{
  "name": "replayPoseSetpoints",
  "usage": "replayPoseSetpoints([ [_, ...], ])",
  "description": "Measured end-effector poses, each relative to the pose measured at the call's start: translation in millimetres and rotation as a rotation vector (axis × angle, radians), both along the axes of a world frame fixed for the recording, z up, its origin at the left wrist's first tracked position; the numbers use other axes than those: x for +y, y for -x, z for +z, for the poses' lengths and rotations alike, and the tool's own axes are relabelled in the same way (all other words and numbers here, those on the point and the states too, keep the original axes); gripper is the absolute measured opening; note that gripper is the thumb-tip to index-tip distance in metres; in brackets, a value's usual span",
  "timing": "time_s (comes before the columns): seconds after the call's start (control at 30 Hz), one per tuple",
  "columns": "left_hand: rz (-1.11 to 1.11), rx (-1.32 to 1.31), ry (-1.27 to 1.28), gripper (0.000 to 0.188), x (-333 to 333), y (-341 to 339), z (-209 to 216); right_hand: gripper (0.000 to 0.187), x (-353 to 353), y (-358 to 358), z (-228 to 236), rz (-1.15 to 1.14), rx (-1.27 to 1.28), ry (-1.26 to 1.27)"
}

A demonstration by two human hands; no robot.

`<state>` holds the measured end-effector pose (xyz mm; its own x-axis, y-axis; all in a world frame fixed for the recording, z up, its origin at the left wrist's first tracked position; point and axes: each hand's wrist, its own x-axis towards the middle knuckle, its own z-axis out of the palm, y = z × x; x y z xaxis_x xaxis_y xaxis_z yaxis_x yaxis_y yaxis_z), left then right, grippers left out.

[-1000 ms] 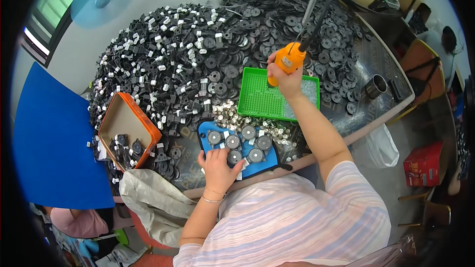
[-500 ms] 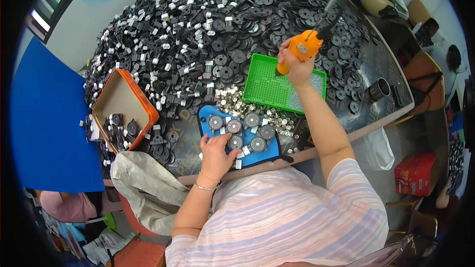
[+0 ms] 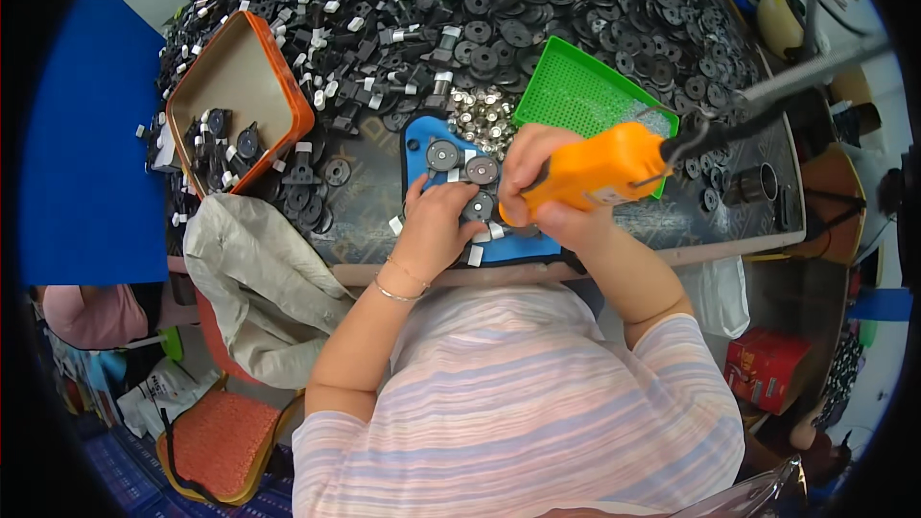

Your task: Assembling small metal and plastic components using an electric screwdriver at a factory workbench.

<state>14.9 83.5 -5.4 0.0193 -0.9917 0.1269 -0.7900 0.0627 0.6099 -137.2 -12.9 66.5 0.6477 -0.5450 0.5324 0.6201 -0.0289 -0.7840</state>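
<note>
While an orange tool [image 3: 614,168] leans over the blue mat [image 3: 523,247], the right hand [image 3: 574,223] wraps around it. At the mat's eight o'clock, the half-open left hand [image 3: 436,219] touches a gray wheel [image 3: 482,206]; I can't tell its grip.

Left hand [image 3: 437,221] spread, right hand [image 3: 579,230] curled tight.
The left arm [image 3: 360,350] is angled far and rightward, its fingers [image 3: 453,196] slightly bent, the thumb [image 3: 468,234] held apart; the right arm [image 3: 636,276] is angled far and leftward, bent at the elbow.
</note>
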Motion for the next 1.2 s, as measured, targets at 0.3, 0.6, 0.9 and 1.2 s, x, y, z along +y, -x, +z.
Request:
replayPoseSetpoints([
  [0.3,0.001,0.011,0.004,0.045,3.8,0.6,-3.0,0.020,6.4,-9.4,-0.4,-0.077,0.068,-0.061],
  [0.6,-0.009,-0.024,-0.021,0.041,1.8,-0.5,0.2,0.022,0.8,-17.2,-10.6,-0.004,0.097,0.180],
  [0.9,-0.021,0.014,0.035,0.037,-3.6,0.7,-4.1,0.028,-11.7,-15.2,-4.4,0.236,0.126,0.216],
  [1.2,-0.001,0.017,-0.007,0.044,0.8,4.8,5.9,0.034,-35.6,18.3,-9.4,0.479,-0.104,0.017],
])
